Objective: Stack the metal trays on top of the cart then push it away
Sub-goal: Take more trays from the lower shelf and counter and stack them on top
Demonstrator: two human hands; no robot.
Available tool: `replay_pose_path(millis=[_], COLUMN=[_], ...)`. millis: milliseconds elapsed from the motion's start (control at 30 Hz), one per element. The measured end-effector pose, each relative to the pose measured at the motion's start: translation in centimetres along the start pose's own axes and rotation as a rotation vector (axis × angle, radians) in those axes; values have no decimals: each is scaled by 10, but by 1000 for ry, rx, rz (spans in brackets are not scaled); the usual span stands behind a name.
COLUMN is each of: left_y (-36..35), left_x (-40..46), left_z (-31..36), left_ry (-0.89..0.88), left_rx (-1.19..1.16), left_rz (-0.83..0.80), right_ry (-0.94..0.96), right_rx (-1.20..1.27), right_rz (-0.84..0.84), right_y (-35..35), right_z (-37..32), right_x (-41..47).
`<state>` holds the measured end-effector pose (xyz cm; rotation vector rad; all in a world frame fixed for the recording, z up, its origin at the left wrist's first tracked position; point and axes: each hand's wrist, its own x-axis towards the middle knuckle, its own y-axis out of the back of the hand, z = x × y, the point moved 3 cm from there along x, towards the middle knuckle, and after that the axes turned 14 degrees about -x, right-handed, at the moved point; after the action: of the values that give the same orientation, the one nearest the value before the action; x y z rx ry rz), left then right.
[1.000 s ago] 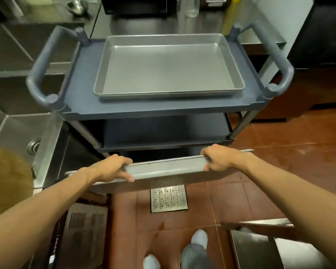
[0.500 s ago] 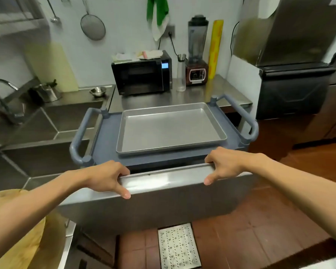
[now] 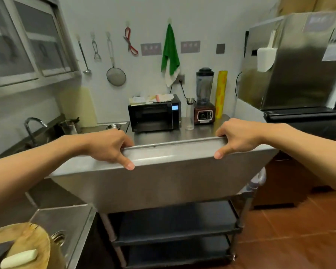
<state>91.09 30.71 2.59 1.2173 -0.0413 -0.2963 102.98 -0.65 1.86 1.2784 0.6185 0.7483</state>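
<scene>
I hold a large metal tray (image 3: 163, 183) in front of me, tilted so that its underside faces me. My left hand (image 3: 111, 147) grips its near rim on the left, and my right hand (image 3: 235, 137) grips the same rim on the right. The raised tray hides the top of the grey cart and the tray lying there. Below it only the cart's two lower shelves (image 3: 175, 226) and right leg (image 3: 242, 216) show.
A steel counter (image 3: 200, 133) behind the cart holds a black microwave (image 3: 153, 116), a blender (image 3: 204, 100) and a yellow roll (image 3: 221, 94). A sink with a tap (image 3: 32, 127) is at the left, and a wooden board (image 3: 17, 247) at the bottom left. A steel machine (image 3: 299, 63) stands at the right.
Both hands have lifted the tray from knee height up to chest height and tilted it toward me. It now covers the cart's top shelf, and my view has swung upward.
</scene>
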Motion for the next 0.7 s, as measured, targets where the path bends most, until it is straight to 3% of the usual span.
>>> replay_pose_path(millis=[200, 367, 700], left_y=[4, -26, -90], left_x=[41, 89, 189], left_z=[1, -18, -102], left_ry=[-18, 65, 53], left_rx=[152, 302, 312], left_rz=[212, 378, 386], right_ry=[-38, -140, -206], right_rx=[-198, -276, -289], right_rz=[256, 329, 379], right_y=[-7, -48, -147], right_z=[33, 54, 84], right_x=[16, 53, 134])
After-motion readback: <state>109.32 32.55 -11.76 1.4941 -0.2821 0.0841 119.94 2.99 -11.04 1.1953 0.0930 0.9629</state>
